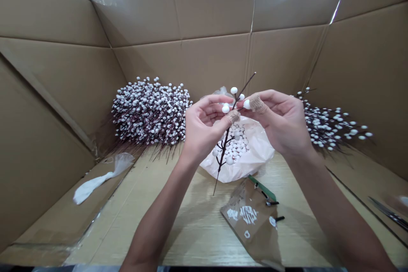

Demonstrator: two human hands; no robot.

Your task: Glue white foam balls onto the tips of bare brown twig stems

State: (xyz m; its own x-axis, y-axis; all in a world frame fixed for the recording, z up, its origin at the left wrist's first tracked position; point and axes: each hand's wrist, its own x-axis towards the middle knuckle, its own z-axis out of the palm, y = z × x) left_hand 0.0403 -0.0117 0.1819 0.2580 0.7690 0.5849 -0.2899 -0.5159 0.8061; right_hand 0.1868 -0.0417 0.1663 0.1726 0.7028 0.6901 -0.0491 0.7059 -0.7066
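Observation:
My left hand (pixel 207 121) is closed around a dark brown artificial berry stem (pixel 225 144), which slants upward to the right in front of me. White berries sit on several of its short twigs. Between the thumb and fingers of my right hand (pixel 280 121) is a white berry (pixel 246 104), held against a twig on the stem's right side. Both thumbs are wrapped in tan tape. Below and behind the stem, a white plastic bag (pixel 261 140) lies spread open with many loose white berries (pixel 239 140) in it.
Finished-looking berry stems (pixel 151 110) are heaped at the back left, with a smaller pile (pixel 331 123) at the right. A glue-smeared cardboard piece (pixel 255 225) lies in front, a white pouch (pixel 98 182) at left, scissors (pixel 389 212) at right. Cardboard walls (pixel 191 59) surround the table.

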